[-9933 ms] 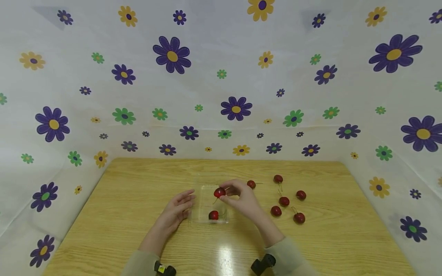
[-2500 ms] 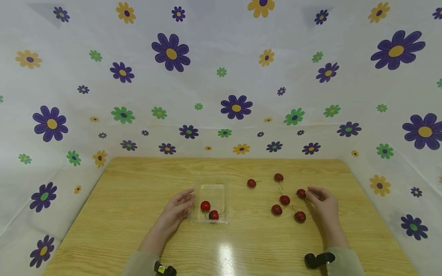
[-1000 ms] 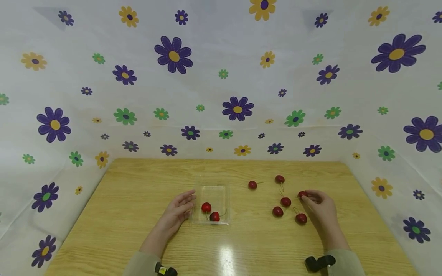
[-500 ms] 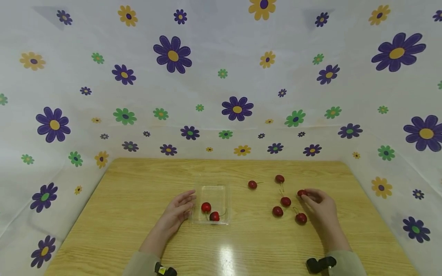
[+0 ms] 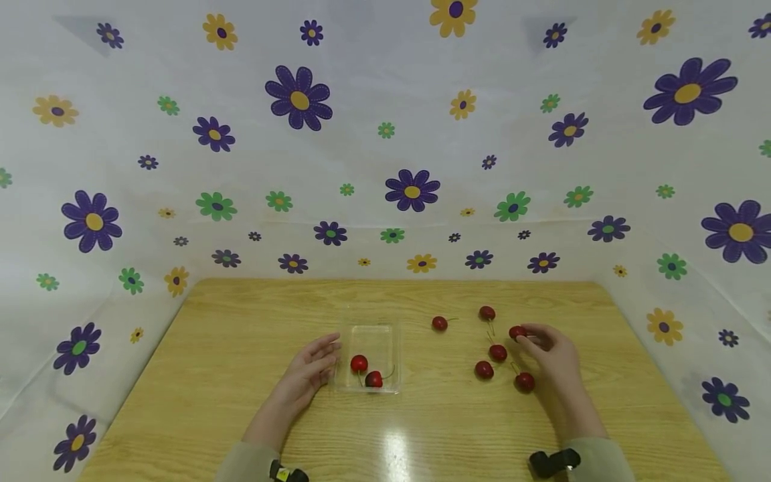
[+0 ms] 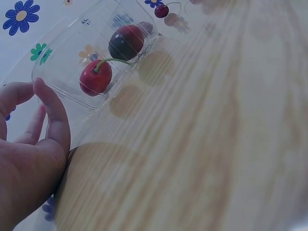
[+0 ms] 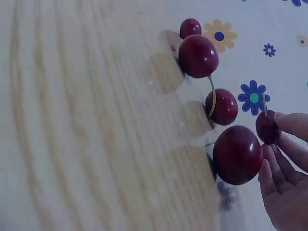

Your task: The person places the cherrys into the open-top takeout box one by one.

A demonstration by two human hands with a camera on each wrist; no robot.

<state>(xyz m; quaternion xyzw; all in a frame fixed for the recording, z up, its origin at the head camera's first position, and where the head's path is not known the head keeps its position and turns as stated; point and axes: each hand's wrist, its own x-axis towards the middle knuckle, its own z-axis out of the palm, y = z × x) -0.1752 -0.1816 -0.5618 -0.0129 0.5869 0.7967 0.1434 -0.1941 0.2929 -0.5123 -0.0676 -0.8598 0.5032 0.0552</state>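
My right hand [image 5: 554, 355] pinches a dark red cherry [image 5: 517, 332] between thumb and fingertips; in the right wrist view this cherry [image 7: 267, 127] has its stem up and appears off the table. My left hand [image 5: 304, 373] lies along the left side of a clear plastic box [image 5: 371, 335], fingers loosely extended. A fingertip meets the box wall [image 6: 53, 89] in the left wrist view. Inside the box are two cherries, one bright red [image 5: 359, 363] and one part red, part dark [image 5: 373, 379].
Several stemmed cherries lie loose right of the box, among them one at the back [image 5: 487, 312], one nearer the box [image 5: 440, 324] and one close below my right hand [image 5: 525, 382]. A wooden table [image 5: 253, 301] bears everything, with flowered cloth [image 5: 361, 147] behind and at both sides.
Earlier, my right hand held a cherry over the box; that cherry now lies inside. It then took hold of the far-right cherry, which has just shifted slightly left and back. My left hand stays put.
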